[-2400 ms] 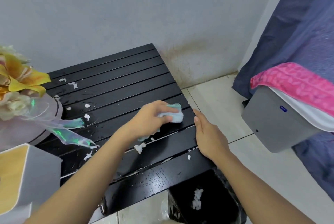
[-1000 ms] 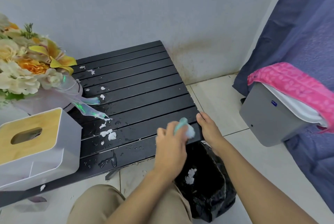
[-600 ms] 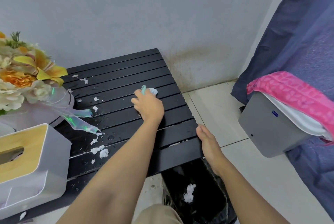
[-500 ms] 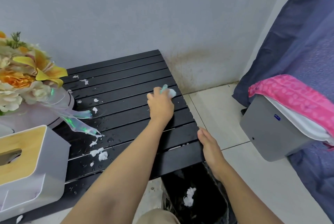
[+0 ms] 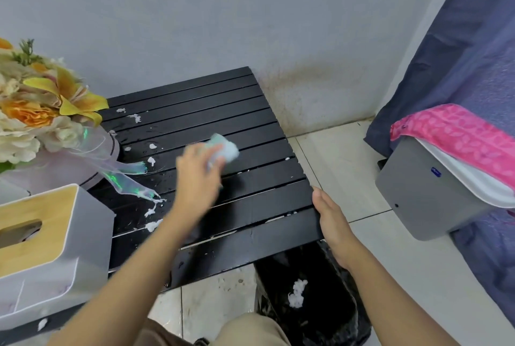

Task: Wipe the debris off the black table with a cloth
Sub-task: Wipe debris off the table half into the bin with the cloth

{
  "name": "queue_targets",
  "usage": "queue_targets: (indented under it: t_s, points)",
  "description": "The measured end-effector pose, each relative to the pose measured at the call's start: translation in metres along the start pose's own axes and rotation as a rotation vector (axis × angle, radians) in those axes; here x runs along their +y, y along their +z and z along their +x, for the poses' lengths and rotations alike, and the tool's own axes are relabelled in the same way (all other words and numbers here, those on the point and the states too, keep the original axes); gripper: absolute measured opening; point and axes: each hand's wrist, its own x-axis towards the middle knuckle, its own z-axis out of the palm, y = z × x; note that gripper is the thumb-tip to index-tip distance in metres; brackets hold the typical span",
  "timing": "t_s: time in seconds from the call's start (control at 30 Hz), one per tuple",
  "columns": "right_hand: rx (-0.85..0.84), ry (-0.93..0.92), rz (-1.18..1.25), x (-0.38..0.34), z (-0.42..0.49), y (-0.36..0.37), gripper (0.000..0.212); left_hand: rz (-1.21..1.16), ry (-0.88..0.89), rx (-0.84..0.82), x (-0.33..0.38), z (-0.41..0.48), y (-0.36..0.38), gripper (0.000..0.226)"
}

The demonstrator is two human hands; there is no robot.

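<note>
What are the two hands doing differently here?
The left hand grips a pale cloth; the right hand holds nothing. The left is over the middle of the black table and motion-blurred; the right is sharp, its straight fingers lying along the table's right edge. Both reach from bare forearms.

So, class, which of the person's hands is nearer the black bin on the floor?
Right. The right hand rests against the table, just above the bin; the left hand, gripping the cloth, is over the table's middle.
</note>
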Motion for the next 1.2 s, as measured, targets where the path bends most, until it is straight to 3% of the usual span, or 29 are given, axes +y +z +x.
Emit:
queue_targets:
  t_s: [0.1, 0.17, 0.27, 0.43, 0.53, 0.63, 0.77, 0.83, 0.9, 0.97, 1.03, 1.13, 1.2]
  points:
    - [0.010, 0.003, -0.003, -0.001, 0.000, 0.000, 0.037, 0.261, -0.403, 0.105, -0.047, 0.053, 0.001, 0.035]
    - [0.021, 0.007, -0.018, -0.002, -0.001, 0.002, 0.036, 0.371, -0.501, 0.097, -0.061, 0.061, 0.005, 0.037]
    - [0.033, 0.020, -0.005, -0.004, -0.001, 0.003, 0.030, 0.397, -0.335, 0.038, -0.049, 0.046, 0.021, 0.036]
    - [0.056, 0.024, -0.022, -0.006, -0.003, 0.004, 0.037, 0.186, 0.076, -0.107, 0.018, -0.050, 0.039, 0.034]
    - [0.056, 0.034, -0.041, -0.007, -0.002, 0.004, 0.040, 0.037, 0.254, -0.323, 0.054, -0.104, 0.037, 0.037]
    - [0.064, 0.036, -0.059, -0.007, -0.001, 0.004, 0.044, -0.178, 0.244, -0.514, 0.066, -0.117, 0.025, 0.030]
    - [0.040, 0.036, -0.054, -0.011, -0.007, 0.004, 0.035, -0.120, 0.049, -0.295, 0.065, -0.102, 0.028, 0.029]
    - [0.017, 0.081, -0.123, -0.017, -0.006, 0.001, 0.037, -0.030, 0.195, -0.418, 0.066, -0.100, 0.029, 0.030]
    - [-0.009, 0.152, -0.196, -0.029, 0.001, -0.005, 0.031, -0.116, 0.232, -0.551, 0.061, -0.096, 0.020, 0.028]
    - [0.034, 0.167, -0.269, -0.050, 0.017, -0.007, 0.021, -0.208, 0.143, -0.455, 0.046, -0.083, 0.008, 0.026]
    - [0.107, 0.147, -0.280, -0.071, 0.035, 0.001, 0.023, -0.187, 0.005, -0.233, 0.022, -0.063, 0.003, 0.025]
    - [0.147, 0.156, -0.262, -0.085, 0.060, 0.026, 0.047, 0.000, -0.176, -0.043, -0.011, -0.035, 0.005, 0.025]
    - [0.193, 0.155, -0.259, -0.081, 0.072, 0.040, 0.048, 0.132, -0.245, -0.008, -0.021, -0.027, 0.008, 0.026]
